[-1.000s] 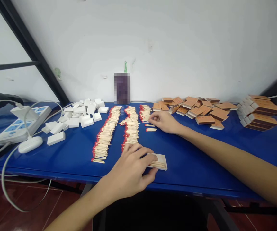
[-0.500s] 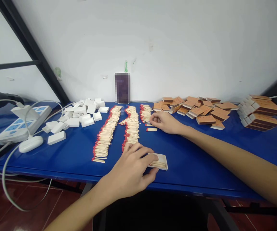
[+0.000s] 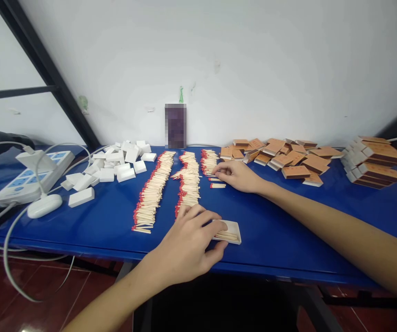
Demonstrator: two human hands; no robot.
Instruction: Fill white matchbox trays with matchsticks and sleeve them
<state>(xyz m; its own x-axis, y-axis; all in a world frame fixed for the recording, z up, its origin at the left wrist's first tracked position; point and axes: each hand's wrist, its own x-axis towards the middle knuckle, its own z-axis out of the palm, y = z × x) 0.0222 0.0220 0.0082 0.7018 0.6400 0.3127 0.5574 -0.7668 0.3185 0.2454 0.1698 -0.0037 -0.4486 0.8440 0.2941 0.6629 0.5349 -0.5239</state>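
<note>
My left hand (image 3: pixel 193 246) grips a small white matchbox tray (image 3: pixel 233 226) near the table's front edge, with fingers over its left part and the thumb along the near side. Several matches (image 3: pixel 227 235) lie inside the tray. My right hand (image 3: pixel 238 175) rests at the near end of a short row of red-headed matches (image 3: pixel 209 161), its fingertips pinched on the pale ends of the matches there. A small loose group of matches (image 3: pixel 218 186) lies just in front of the fingers. Two longer match rows, a middle one (image 3: pixel 189 177) and a left one (image 3: pixel 153 189), run toward me.
White trays (image 3: pixel 122 161) are heaped at back left. Orange matchbox sleeves (image 3: pixel 284 157) lie piled at back right, beside a stack of filled-looking boxes (image 3: pixel 374 161). A power strip (image 3: pixel 32 180) with white cables sits at far left. A blurred dark rectangle (image 3: pixel 176 127) leans on the wall.
The fingers of my right hand have shifted very slightly at the end of the short match row. My left hand and the tray stay in place.
</note>
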